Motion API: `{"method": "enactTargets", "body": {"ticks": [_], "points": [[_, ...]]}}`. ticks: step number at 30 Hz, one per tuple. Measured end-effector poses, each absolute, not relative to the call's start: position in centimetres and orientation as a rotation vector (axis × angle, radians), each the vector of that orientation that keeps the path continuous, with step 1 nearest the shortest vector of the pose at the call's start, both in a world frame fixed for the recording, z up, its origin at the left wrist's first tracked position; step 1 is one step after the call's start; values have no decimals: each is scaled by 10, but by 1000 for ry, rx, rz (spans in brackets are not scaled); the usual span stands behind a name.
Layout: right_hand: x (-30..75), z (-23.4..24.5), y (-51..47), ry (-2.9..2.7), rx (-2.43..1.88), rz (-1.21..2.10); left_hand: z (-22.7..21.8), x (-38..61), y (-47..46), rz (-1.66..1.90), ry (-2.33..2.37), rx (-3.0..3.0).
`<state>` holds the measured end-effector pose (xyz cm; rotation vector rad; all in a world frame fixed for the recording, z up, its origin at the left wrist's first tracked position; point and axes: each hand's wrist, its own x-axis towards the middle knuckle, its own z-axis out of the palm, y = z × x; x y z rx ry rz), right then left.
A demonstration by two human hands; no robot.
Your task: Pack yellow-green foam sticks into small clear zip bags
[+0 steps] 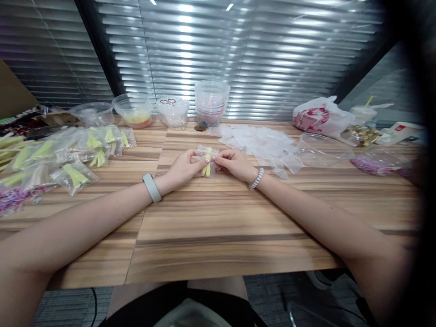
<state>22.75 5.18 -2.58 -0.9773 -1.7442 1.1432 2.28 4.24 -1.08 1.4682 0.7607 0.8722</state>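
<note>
Both hands are at center frame, just above the wood-grain table (221,227). The left hand (184,167) and right hand (233,164) face each other, with a small clear zip bag (207,162) between them. The bag holds a yellow-green item, and its exact type is hard to tell at this size. Fingers on both hands (205,160) are curled and close together, pinching the bag's upper corners between fingertips and thumbs. Can't tell if the bag's lower edge touches the table.

Left wrist has a pale smart band (151,189). Right wrist has a white beaded bracelet (256,178).

Filled zip bags (74,177) are spread across the left side of the table, with loose rubber bands (10,200) at the lower left. A pile of empty clear bags (255,141) lies just beyond the right hand. A clear plastic bowl (322,151) sits right of that pile.

Along the far edge: clear plastic bowls (132,110), a stack of plastic bowls (211,103), and a red-and-white carrier bag (320,116) at upper right. Purple rubber bands (373,165) sit at the right, inside clear plastic.
</note>
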Motion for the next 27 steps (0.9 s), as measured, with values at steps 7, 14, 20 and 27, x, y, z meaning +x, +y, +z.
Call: {"method": "enactTargets", "body": {"ticks": [7, 14, 20, 27], "points": [[231, -23, 47, -1690, -1054, 998, -11, 19, 44, 740, 813, 1576], [233, -24, 45, -1741, -997, 1044, -7, 17, 44, 614, 792, 1790], [231, -21, 44, -1760, -969, 1159, -14, 17, 47, 597, 803, 1716], [228, -17, 42, -1767, -979, 1201, -10, 18, 44, 630, 851, 1680]]}}
